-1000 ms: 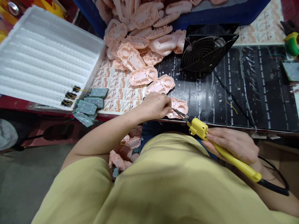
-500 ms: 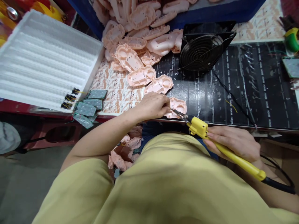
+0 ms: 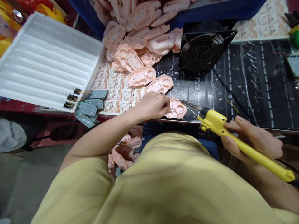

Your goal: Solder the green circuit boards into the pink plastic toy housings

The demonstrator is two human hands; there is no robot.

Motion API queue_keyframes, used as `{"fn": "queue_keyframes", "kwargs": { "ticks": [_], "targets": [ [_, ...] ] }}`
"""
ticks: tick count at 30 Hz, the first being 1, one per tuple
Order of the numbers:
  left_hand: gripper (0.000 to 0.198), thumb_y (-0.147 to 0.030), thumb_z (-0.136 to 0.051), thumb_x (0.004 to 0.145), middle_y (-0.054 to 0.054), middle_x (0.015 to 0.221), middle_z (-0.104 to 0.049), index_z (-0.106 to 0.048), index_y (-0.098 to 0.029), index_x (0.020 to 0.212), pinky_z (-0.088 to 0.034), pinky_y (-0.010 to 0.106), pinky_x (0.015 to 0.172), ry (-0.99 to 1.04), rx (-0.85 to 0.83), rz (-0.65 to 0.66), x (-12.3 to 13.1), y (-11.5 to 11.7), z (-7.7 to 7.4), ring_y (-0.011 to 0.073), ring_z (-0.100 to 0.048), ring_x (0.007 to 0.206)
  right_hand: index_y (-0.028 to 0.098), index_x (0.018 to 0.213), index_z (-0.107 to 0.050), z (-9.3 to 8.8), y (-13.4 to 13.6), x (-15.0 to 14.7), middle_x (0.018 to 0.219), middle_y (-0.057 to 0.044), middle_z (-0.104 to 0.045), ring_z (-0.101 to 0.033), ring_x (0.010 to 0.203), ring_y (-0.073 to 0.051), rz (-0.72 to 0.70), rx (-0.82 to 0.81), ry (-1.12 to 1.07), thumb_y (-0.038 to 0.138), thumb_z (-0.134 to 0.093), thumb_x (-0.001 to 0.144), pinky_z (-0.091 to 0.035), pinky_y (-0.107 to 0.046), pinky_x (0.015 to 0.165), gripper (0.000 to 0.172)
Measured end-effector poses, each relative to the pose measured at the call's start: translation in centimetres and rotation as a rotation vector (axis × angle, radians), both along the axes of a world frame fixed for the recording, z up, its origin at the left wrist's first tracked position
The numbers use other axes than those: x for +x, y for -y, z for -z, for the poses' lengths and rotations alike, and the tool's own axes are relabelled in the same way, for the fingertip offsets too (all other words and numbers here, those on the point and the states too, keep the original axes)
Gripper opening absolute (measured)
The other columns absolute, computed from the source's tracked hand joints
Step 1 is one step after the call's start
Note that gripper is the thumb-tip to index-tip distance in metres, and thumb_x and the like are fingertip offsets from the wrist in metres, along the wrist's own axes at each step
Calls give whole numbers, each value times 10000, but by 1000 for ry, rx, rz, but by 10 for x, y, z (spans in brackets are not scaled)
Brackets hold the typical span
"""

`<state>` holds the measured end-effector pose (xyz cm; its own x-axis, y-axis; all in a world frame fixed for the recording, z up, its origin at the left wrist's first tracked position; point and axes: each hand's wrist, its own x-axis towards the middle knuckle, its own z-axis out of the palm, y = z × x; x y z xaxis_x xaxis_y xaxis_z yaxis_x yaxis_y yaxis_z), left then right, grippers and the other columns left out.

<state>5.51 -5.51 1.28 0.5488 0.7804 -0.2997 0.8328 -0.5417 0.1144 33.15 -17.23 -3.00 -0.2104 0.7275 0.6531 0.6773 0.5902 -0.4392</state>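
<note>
Closed fingers of my left hand (image 3: 155, 105) rest on the left end of a pink plastic shell (image 3: 177, 108) at the table's front edge; whether they pinch anything small is hidden. My right hand (image 3: 254, 140) is wrapped round the yellow handle of a soldering tool (image 3: 215, 122). The tool's dark metal tip and a thin guide beside it point left, over the black mat near the shell's right side. Another pink shell (image 3: 160, 84) lies just behind my left hand, and one more (image 3: 141, 76) sits further back to the left.
A blue bin (image 3: 218, 14) with a heap of pink shells (image 3: 142, 17) stands at the back. A black fan (image 3: 202, 51) sits on the black mat (image 3: 259, 84). At left are a white foam tray (image 3: 51, 59), green circuit boards (image 3: 87, 109) and small black parts (image 3: 70, 101).
My right hand has moved right with the soldering tool, and its tip has left the spot by my left fingers. My left hand has stayed in place.
</note>
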Motion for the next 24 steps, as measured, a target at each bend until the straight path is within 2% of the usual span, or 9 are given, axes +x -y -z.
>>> {"fn": "queue_keyframes", "kwargs": {
  "ticks": [6, 9, 11, 15, 20, 24],
  "targets": [
    [206, -294, -592, 857, 59, 845, -762, -764, -184, 836, -450, 320, 772, 132, 52, 34, -8, 3, 6, 215, -692, 830, 250, 1218, -650, 0, -6, -4, 821, -20, -722, -713, 710, -201, -190, -2, -119, 116, -754, 808, -624, -277, 616, 444],
    [177, -263, -606, 851, 48, 809, -756, -760, -176, 840, -460, 306, 771, 252, 72, -37, -13, 2, 13, 189, -680, 777, 254, 1155, -669, 4, -10, -5, 840, -20, -729, -717, 713, -196, -167, 8, -167, 129, -752, 812, -625, -263, 612, 374],
    [164, -231, -607, 841, 42, 783, -750, -758, -169, 865, -462, 282, 730, 304, 54, -84, -14, 1, 17, 168, -666, 725, 265, 1216, -649, 8, -13, -4, 907, -24, -742, -723, 721, -197, -109, -9, -134, 174, -743, 835, -630, -266, 629, 403],
    [164, -228, -605, 833, 41, 754, -742, -755, -164, 847, -451, 269, 689, 308, 41, -95, -12, 0, 20, 159, -649, 687, 271, 1295, -614, 15, -19, -1, 987, -35, -743, -728, 736, -197, -97, -21, -87, 219, -727, 861, -633, -260, 649, 451],
    [183, -236, -593, 830, 42, 730, -734, -761, -164, 826, -436, 266, 669, 287, 43, -95, -11, -1, 19, 158, -640, 671, 239, 1098, -686, 15, -27, -3, 863, -23, -741, -723, 711, -186, -203, 2, -160, 144, -750, 821, -632, -241, 629, 300],
    [179, -235, -600, 822, 37, 720, -731, -764, -163, 822, -424, 264, 653, 306, 49, -93, -12, -1, 21, 155, -632, 655, 245, 982, -697, 18, -32, -4, 832, -4, -736, -722, 708, -189, -301, -5, -234, 100, -778, 772, -643, -257, 618, 268]
  ]
}}
